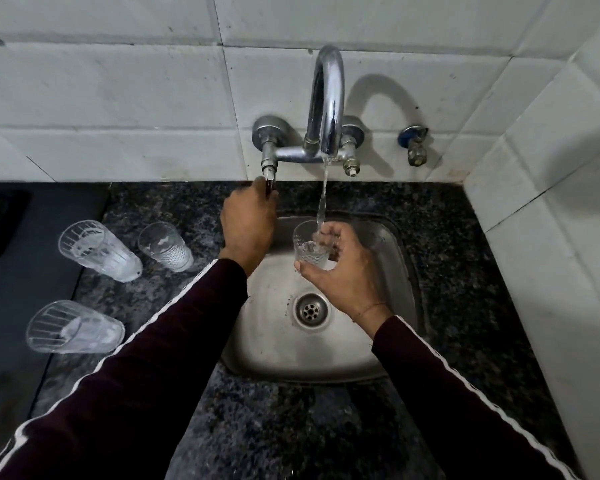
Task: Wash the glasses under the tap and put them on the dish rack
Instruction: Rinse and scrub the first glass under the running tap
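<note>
Two dark maroon sleeves [146, 358] with white stripes reach in from the bottom edge over a speckled dark granite counter [291, 427]; steel sink [267, 341] set in the counter, round drain [310, 310] at its middle; right hand [343, 275] over the sink, fingers and thumb curled round a small clear glass [309, 249], held upright, mouth up, directly under the running water stream [323, 199]; water falls into the glass; thin bracelet on the right wrist; left hand [248, 225] reaches to the back of the sink, fingers closed on the left tap handle [269, 183]; on the counter to the left of the sink, three more clear glasses stand apart from each other; nearest glass [73, 327] by the left sleeve, larger ribbed glass [97, 251] further back, smaller patterned glass [165, 245] just beside it, nearer the sink; a dark flat mat [0, 223] at the far left edge; chrome wall tap [326, 105] with a high curved spout above the sink; a second small valve [414, 147] on the wall to its right; white tiled wall [118, 98] behind and along the right side; dish rack not seen.
</note>
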